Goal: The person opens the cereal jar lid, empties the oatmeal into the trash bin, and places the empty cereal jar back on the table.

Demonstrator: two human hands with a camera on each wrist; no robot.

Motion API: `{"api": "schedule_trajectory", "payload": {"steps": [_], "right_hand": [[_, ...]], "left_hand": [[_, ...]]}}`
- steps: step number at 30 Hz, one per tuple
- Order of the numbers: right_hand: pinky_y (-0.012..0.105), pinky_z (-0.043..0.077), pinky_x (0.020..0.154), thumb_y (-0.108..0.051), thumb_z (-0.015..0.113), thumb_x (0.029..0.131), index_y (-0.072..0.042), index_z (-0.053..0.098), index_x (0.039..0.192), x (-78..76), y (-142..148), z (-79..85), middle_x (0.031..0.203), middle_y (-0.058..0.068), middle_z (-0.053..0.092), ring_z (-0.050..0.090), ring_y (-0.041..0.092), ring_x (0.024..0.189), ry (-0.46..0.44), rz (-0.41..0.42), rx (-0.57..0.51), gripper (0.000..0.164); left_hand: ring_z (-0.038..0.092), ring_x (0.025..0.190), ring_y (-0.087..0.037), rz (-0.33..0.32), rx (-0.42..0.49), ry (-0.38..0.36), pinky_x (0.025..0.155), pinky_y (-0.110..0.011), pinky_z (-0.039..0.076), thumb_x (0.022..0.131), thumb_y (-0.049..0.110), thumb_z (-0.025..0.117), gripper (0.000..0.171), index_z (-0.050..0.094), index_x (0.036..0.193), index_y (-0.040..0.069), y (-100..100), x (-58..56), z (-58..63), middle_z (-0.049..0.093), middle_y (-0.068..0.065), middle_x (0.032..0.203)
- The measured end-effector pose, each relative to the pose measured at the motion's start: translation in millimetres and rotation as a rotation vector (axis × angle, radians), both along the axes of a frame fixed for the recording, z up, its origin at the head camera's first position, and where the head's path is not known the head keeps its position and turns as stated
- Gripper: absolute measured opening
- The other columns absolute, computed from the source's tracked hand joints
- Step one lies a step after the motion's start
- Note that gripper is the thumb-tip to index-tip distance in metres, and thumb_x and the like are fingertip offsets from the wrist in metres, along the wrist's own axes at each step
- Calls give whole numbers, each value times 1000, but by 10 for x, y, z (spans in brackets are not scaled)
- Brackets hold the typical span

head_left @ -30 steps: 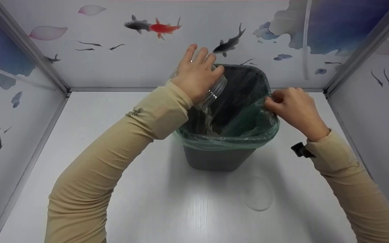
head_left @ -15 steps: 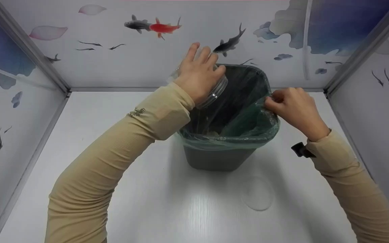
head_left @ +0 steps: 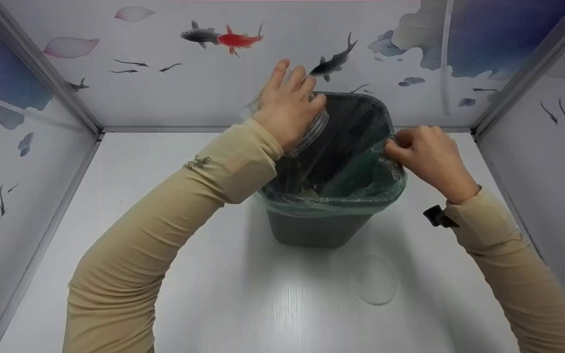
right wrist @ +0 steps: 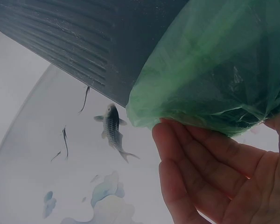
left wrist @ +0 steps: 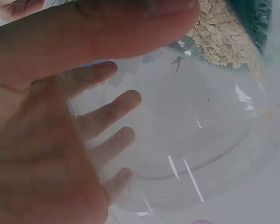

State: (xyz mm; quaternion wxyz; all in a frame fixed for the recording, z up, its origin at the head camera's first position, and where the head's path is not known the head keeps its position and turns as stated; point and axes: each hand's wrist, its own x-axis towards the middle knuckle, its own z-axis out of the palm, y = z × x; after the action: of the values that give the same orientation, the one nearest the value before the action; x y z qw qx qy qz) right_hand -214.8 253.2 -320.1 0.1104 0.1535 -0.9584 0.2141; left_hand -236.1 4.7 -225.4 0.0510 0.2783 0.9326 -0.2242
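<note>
A clear jar (head_left: 318,128) lies tipped in my left hand (head_left: 286,110), its mouth over the inside of a grey trash bin (head_left: 314,231). In the left wrist view my fingers show through the wall of the jar (left wrist: 191,126), with the thumb across the near side. Pale, oat-like flakes (left wrist: 221,35) show beyond the thumb at the mouth end. A green plastic bag (head_left: 331,211) lines the bin and folds over its rim. My right hand (head_left: 432,157) pinches the edge of the bag (right wrist: 191,70) at the bin's right side.
On the white table (head_left: 204,294), in front of the bin and slightly right, lies a thin clear disc (head_left: 379,303). Patterned walls (head_left: 165,98) enclose the table at the back and both sides, the back one close behind the bin.
A stream of flakes was falling from the jar a second ago; only a few show below its mouth now. The left hand has shifted very slightly, and the right hand stays on the bag.
</note>
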Motion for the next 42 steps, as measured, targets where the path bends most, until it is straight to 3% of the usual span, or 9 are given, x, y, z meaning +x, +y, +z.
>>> {"api": "schedule_trajectory", "payload": {"steps": [10,17,25,36,42], "right_hand": [[31,21,42,-18,52,93,-14,39,52,-18,-1,-18,46,-1,31,30,19,43,30,0,11,44],[32,23,43,-19,53,93,-13,40,52,-15,0,-15,47,0,33,32,20,43,29,-2,12,44],[32,23,42,-19,52,93,-13,42,52,-9,-5,-11,47,1,36,34,20,43,23,1,1,43],[32,22,42,-20,52,94,-13,40,53,-3,-6,-2,47,1,35,32,20,43,12,-1,-5,43],[32,22,42,-20,52,94,-13,40,53,1,-5,-6,47,1,35,33,20,43,16,1,-6,43]], "left_hand": [[7,143,-34,-8,-26,6,113,-50,-1,96,7,54,62,26,151,17,11,8,-17,18,-14,155],[8,142,-33,7,-26,16,113,-49,-1,103,4,39,50,29,149,18,10,1,-39,19,-13,155],[7,143,-33,10,-58,41,114,-48,-1,104,8,37,47,29,149,17,26,21,-77,18,-13,156],[13,140,-33,-4,16,28,114,-46,1,99,8,48,48,35,145,9,-14,47,-41,26,-16,151],[23,136,-33,-6,67,-15,114,-46,6,100,8,41,41,41,142,5,-26,37,30,33,-18,146]]}}
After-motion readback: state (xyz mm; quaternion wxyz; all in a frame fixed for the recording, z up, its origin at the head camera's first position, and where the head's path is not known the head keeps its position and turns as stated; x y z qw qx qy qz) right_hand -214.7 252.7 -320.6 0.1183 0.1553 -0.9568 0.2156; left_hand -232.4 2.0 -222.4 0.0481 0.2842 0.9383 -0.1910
